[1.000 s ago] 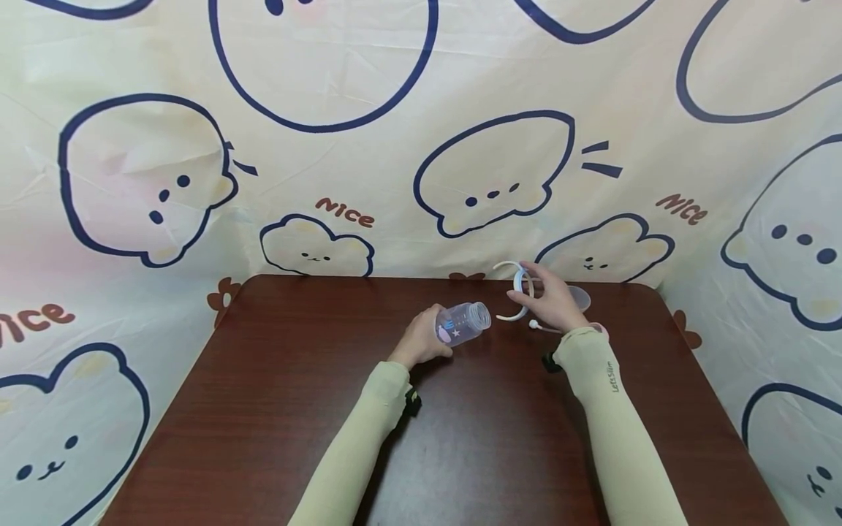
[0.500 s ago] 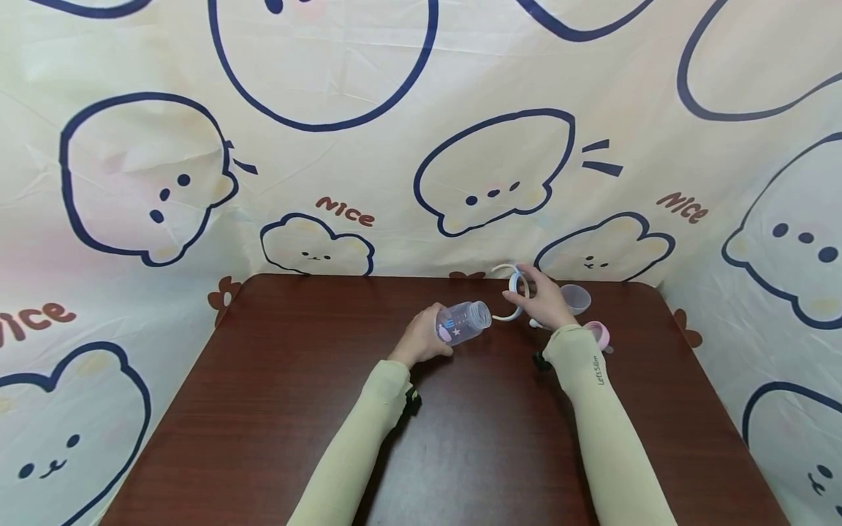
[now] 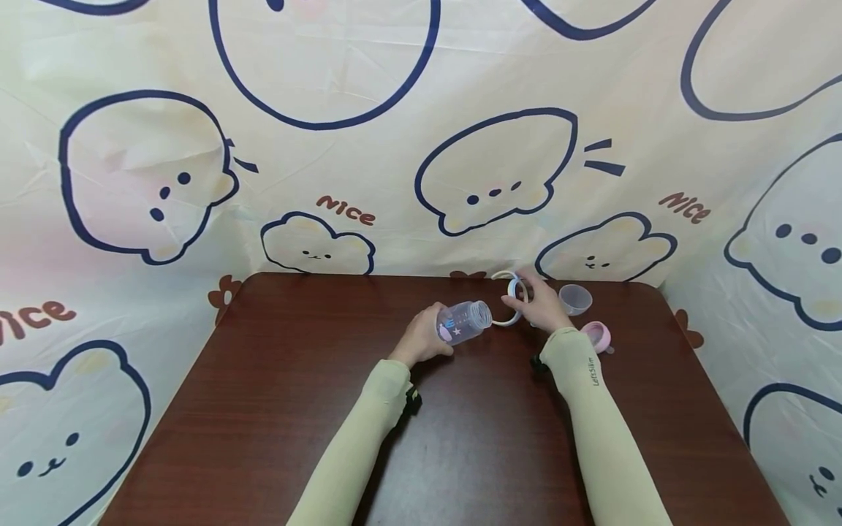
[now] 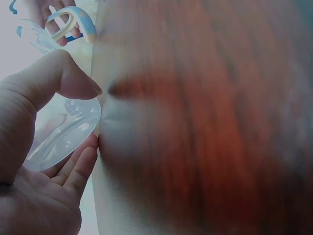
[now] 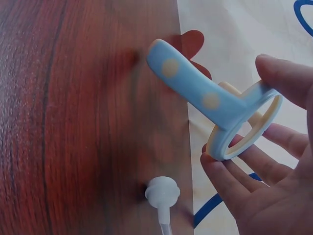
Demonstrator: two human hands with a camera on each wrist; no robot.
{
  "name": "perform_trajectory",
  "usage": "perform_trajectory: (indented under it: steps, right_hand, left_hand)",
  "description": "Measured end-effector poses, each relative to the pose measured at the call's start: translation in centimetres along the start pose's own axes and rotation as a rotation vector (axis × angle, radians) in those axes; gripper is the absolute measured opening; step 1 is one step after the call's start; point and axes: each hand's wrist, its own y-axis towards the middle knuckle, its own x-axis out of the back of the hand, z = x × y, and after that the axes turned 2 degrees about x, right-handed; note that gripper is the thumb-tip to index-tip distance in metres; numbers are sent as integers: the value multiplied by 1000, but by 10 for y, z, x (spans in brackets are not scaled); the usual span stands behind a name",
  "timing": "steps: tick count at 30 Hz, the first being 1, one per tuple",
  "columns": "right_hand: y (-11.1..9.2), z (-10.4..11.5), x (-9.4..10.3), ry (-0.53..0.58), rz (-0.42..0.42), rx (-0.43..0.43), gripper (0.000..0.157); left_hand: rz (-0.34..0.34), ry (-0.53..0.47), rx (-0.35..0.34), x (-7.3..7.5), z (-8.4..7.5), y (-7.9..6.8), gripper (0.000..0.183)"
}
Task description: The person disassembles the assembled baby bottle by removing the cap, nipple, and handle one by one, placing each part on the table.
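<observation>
A see-through baby bottle (image 3: 463,323) with printed pictures leans in my left hand (image 3: 419,337), its uncapped mouth pointing right. In the left wrist view, the thumb and fingers curl round its clear wall (image 4: 66,142). A few centimetres right of the mouth, my right hand (image 3: 547,305) pinches a bottle handle, a ring with two curved grips. The right wrist view shows this handle (image 5: 190,83) as light blue with cream dots outside and cream inside, thumb on one side of the ring and fingertips on the other. Both hands are over the far part of the table.
Beyond the right hand, a clear cup-shaped cover (image 3: 575,299) rests on the brown table (image 3: 296,409). Beside the right sleeve lies a pink ring-shaped cap (image 3: 596,336). A white straw weight on a tube (image 5: 163,192) lies near the table's back edge, before a printed cloth (image 3: 395,175).
My right hand has shifted slightly left and nearer with the handle, and its forearm has swung left, uncovering the pink cap and the clear cover. The left hand and bottle stay put.
</observation>
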Motion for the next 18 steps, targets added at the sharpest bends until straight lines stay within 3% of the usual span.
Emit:
perform_trajectory:
  steps: [18]
  right_hand:
    - [1,-7,-1,35,38,-43,81]
  left_hand:
    - [2,-1,3,2,-2,-2,81]
